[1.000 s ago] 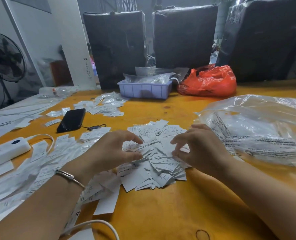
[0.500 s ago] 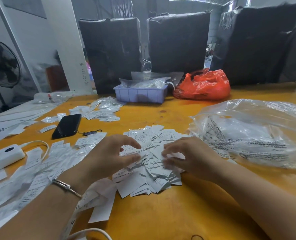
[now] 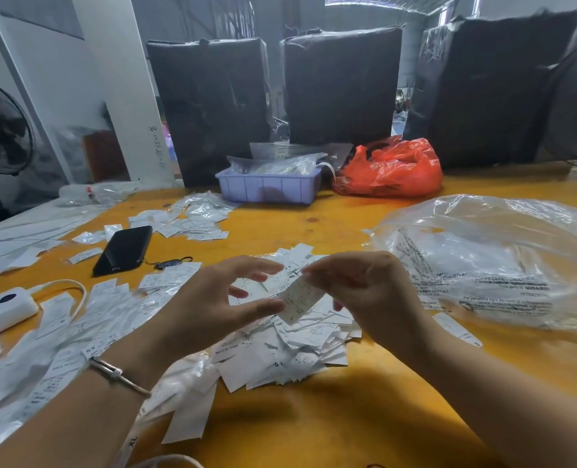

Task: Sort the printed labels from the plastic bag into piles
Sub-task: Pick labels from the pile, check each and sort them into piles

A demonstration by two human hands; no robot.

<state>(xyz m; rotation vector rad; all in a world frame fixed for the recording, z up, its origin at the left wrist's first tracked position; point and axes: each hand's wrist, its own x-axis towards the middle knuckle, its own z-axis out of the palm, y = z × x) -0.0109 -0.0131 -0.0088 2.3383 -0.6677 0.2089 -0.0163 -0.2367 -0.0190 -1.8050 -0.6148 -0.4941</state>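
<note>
both hands have lifted off the central heap of white printed labels (image 3: 280, 346) and now hover above it; left of that heap lie a white power bank (image 3: 1, 307) and a black phone (image 3: 123, 249) on the yellow table (image 3: 331, 430); the left hand (image 3: 212, 298) has fingers spread, thumb touching one small white label (image 3: 298, 298); the right hand (image 3: 364, 288) pinches that label's upper end; right of the heap sits the crumpled clear plastic bag (image 3: 493, 261).
</note>
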